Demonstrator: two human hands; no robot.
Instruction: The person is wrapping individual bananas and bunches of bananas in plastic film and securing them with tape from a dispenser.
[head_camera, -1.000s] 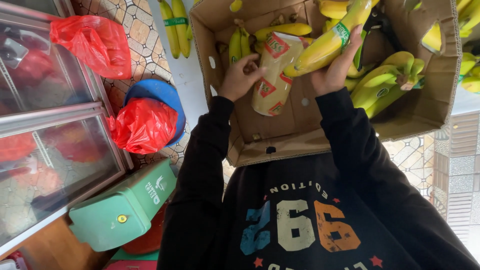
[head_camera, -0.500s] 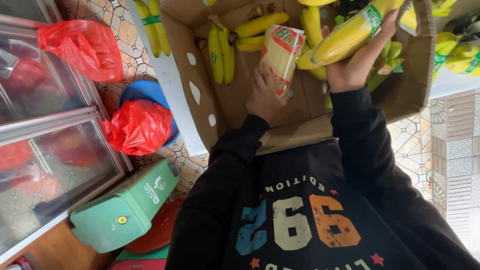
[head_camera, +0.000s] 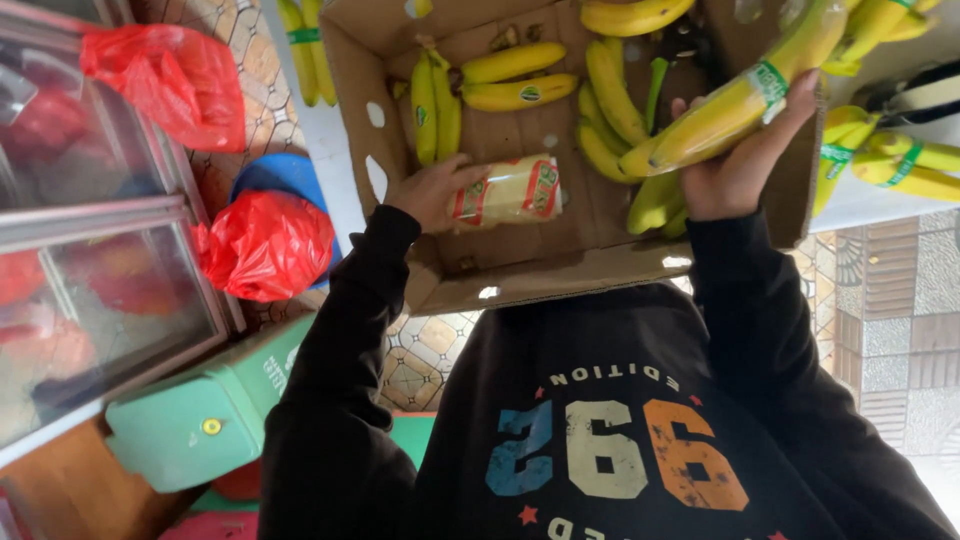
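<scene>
At frame centre the left hand (head_camera: 428, 190) grips a light, crinkly packet (head_camera: 510, 190) by its end; the right hand (head_camera: 735, 165) clasps a firm, bruisable banana (head_camera: 735, 100) mid-length.

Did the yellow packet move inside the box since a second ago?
Yes. The left hand has laid the yellow packet down flat on the cardboard box floor; before, it stood upright nearer the bananas.

The cardboard box (head_camera: 520, 255) runs off the top edge, its far wall unseen. Bananas at upper right (head_camera: 900, 165) are cropped by the frame (their number is unclear). The glass cabinet's (head_camera: 90, 280) contents are blurred red shapes.
</scene>
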